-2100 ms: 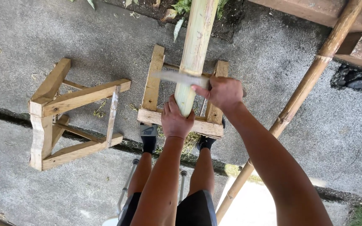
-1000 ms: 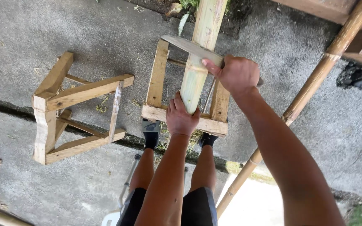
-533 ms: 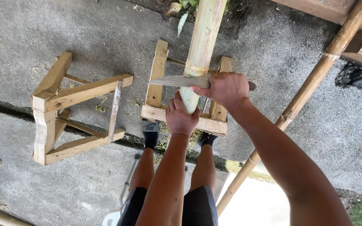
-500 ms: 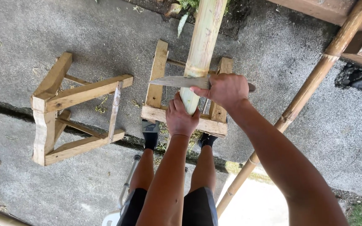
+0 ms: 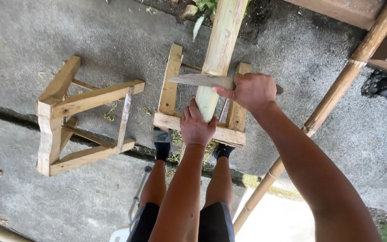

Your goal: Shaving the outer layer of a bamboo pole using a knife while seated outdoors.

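A pale green bamboo pole (image 5: 220, 45) lies lengthwise over a small wooden frame stand (image 5: 170, 89) in front of my legs. My left hand (image 5: 197, 126) grips the pole's near end. A long knife lies crosswise on the pole a little farther up, its blade (image 5: 200, 80) pointing left. My right hand (image 5: 252, 91) is closed around the knife's handle.
A second wooden frame stand (image 5: 86, 96) lies tipped on its side to the left on the concrete. A brown bamboo pole (image 5: 337, 94) leans diagonally on the right. Timber beams (image 5: 337, 13) are at top right. A metal tube (image 5: 139, 197) is beside my left leg.
The knife was raised and tilted a second ago, then came down onto the pole. It now rests slightly nearer my left hand.
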